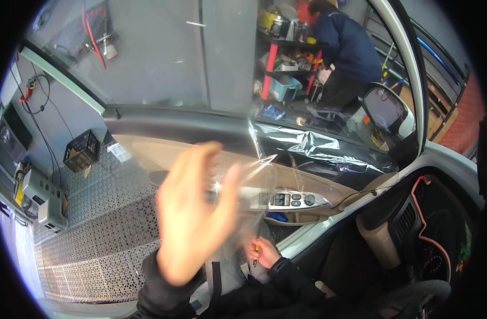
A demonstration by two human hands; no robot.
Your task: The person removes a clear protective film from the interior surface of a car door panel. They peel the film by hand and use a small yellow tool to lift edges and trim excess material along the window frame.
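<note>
We find clear, glossy plastic film (304, 139) on the black-and-beige door panel (147, 150), likely light, slippery; edges suit pinching. Blurred left hand (193, 218): hold uncertain. Right hand (267, 254) grips a slim yellow-and-black tool (256, 249).

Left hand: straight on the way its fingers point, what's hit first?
Likely the door's dark top trim, just beyond the left hand in this view; blur leaves the depth unclear.
</note>
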